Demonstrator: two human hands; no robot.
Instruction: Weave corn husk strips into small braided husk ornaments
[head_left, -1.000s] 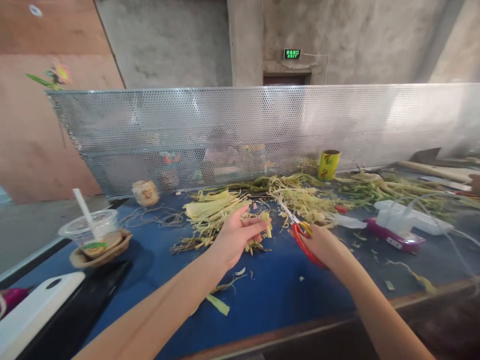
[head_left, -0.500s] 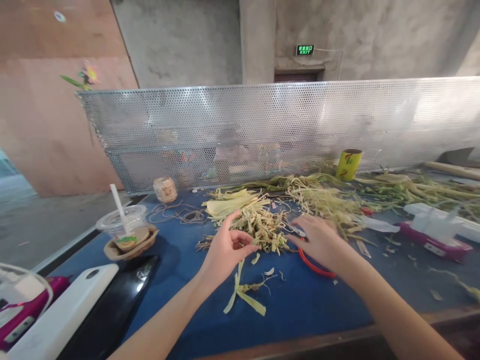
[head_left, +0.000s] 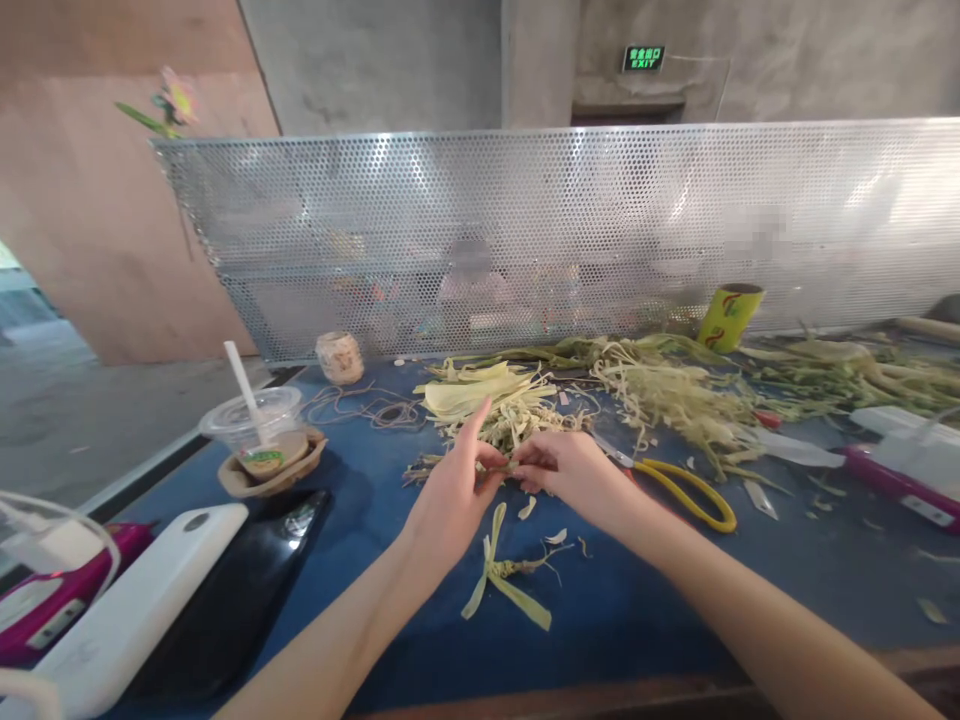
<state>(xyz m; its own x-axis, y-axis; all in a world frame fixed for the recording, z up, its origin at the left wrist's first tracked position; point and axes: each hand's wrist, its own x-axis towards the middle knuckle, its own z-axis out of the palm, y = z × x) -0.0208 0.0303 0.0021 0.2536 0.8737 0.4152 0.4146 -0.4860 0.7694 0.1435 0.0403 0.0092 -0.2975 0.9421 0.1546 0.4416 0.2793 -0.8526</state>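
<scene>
Both hands meet mid-desk over the husk strips (head_left: 501, 420). Left hand (head_left: 450, 490) and right hand (head_left: 574, 470) each have fingers pressed together, pinching one thin strip between them. Risk: a hard tug may snap the dry strip or scatter the pile. Scissors (head_left: 679, 482) lie just right of the right hand, blades toward it; a wrist could catch them.

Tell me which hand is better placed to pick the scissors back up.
Right. The scissors lie on the blue table just beyond the right hand, on its side. The left hand sits farther off, both hands pinching the husk strips.
</scene>
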